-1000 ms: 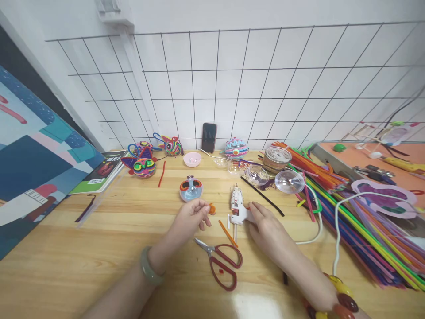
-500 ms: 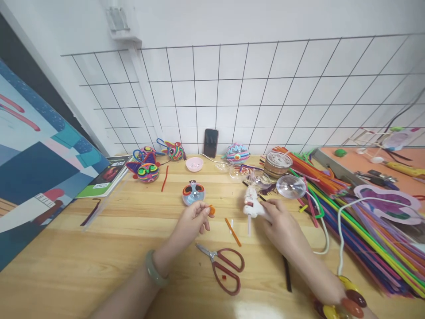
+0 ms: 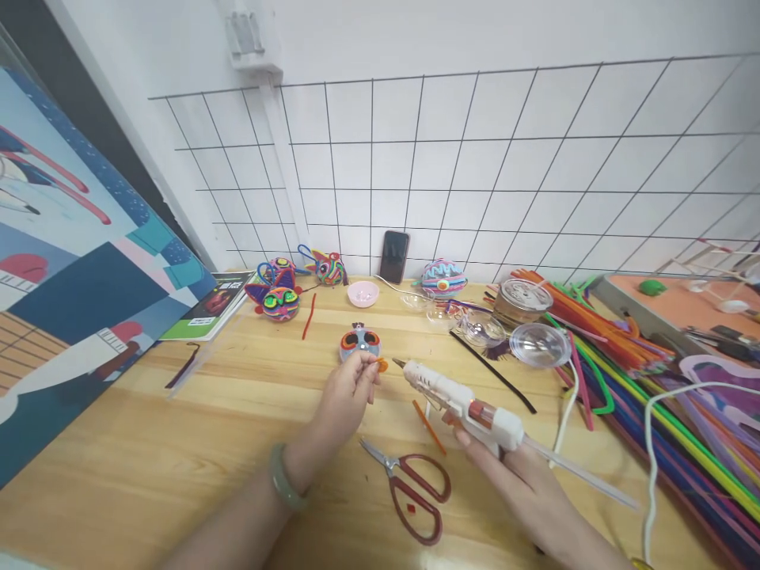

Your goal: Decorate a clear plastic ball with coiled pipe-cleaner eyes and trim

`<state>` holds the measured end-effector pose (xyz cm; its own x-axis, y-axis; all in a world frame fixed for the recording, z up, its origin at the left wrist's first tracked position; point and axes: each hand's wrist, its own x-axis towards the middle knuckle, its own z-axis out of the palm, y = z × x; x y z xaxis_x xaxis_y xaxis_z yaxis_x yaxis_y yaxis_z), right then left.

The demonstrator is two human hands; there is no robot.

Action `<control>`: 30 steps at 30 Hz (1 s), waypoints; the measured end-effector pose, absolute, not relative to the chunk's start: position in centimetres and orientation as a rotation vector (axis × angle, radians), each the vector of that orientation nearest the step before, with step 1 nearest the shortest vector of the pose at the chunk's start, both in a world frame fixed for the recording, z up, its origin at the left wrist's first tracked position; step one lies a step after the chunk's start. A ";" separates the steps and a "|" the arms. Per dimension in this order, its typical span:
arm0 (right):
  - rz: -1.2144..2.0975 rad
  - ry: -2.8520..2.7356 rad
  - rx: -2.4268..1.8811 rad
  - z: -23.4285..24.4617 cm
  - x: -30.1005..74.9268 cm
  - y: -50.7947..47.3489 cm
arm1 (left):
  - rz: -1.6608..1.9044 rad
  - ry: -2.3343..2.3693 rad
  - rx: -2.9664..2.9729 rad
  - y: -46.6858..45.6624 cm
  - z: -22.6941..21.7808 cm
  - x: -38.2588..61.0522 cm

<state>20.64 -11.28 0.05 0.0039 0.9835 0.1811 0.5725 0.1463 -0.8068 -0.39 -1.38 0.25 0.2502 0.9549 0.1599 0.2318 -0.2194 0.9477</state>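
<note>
My left hand [image 3: 350,389] pinches a small curled orange pipe cleaner piece [image 3: 382,365] between thumb and fingertips. Just behind it sits a clear ball with orange and black eyes [image 3: 360,341], partly hidden by the fingers. My right hand [image 3: 516,479] is wrapped around the handle of a white hot glue gun [image 3: 460,396], a clear glue stick sticking out of its rear. The gun's metal nozzle points left, a short gap from the orange piece. Beneath the hands lie red-handled scissors [image 3: 409,491], partly spread, and an orange pipe cleaner strip [image 3: 430,427].
Bundles of coloured pipe cleaners [image 3: 665,443] fill the right side, with a white cord [image 3: 648,443] over them. Clear plastic half-spheres [image 3: 540,345], a round tub [image 3: 522,301], a pink bowl [image 3: 362,294], a phone [image 3: 395,256] and decorated balls [image 3: 280,303] stand toward the wall.
My right hand has lifted the glue gun off the table and swung its nozzle leftward, close to the orange piece. My left hand keeps its pinch. The view has shifted slightly left.
</note>
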 end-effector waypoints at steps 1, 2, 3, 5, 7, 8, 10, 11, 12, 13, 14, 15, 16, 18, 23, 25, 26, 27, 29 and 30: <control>0.692 -1.670 -1.514 0.1 20.6 -11.4 | 1.038 1.145 1.682 -1.4 0.3 -0.5; 0.700 -1.675 -1.509 0.2 20.6 -11.4 | 1.035 1.167 1.710 -1.4 0.4 -0.5; 0.707 -1.674 -1.505 0.3 20.6 -11.4 | 1.033 1.183 1.729 -1.4 0.4 -0.6; 0.734 -1.669 -1.495 0.5 20.5 -11.4 | 1.037 1.198 1.745 -1.3 0.3 -0.6; 0.771 -1.668 -1.471 0.8 20.4 -11.3 | 1.048 1.201 1.744 -1.3 0.2 -0.6; 0.788 -1.668 -1.454 0.9 20.3 -11.3 | 1.051 1.201 1.741 -1.3 0.2 -0.5; 0.814 -1.657 -1.420 1.0 20.1 -11.3 | 1.048 1.197 1.738 -1.4 0.1 -0.4; 0.827 -1.646 -1.405 1.1 20.1 -11.3 | 1.042 1.195 1.739 -1.4 0.2 -0.4; 0.839 -1.636 -1.392 1.1 20.1 -11.3 | 1.036 1.189 1.739 -1.4 0.2 -0.4; 0.848 -1.627 -1.381 1.1 20.0 -11.3 | 1.031 1.182 1.736 -1.5 0.3 -0.3; 0.852 -1.622 -1.374 1.1 20.0 -11.3 | 1.028 1.176 1.728 -1.5 0.3 -0.3; 0.852 -1.621 -1.371 1.1 20.0 -11.2 | 1.026 1.170 1.718 -1.5 0.3 -0.3; 0.845 -1.623 -1.369 1.1 20.0 -11.2 | 1.023 1.165 1.707 -1.6 0.3 -0.3; 0.827 -1.628 -1.369 1.1 19.9 -11.2 | 1.018 1.162 1.695 -1.6 0.3 -0.3; 0.800 -1.647 -1.385 1.3 19.8 -11.1 | 1.013 1.158 1.677 -1.5 0.1 -0.3; 0.795 -1.649 -1.387 1.3 19.8 -11.1 | 1.017 1.157 1.665 -1.5 0.2 -0.3; 0.796 -1.645 -1.389 1.2 19.9 -11.1 | 1.014 1.156 1.662 -1.5 0.2 -0.3; 0.798 -1.643 -1.391 1.2 19.9 -11.1 | 1.008 1.154 1.661 -1.5 0.2 -0.3; 0.800 -1.647 -1.400 1.1 19.9 -11.2 | 0.997 1.147 1.666 -1.5 0.3 -0.3; 0.799 -1.653 -1.404 1.1 19.9 -11.2 | 0.995 1.146 1.669 -1.5 0.3 -0.3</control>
<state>19.91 -11.17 1.09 -0.0565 0.9827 0.1762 0.4725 0.1818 -0.8624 -0.29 -1.52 0.29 0.2611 0.9552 0.1393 0.2719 -0.2112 0.9389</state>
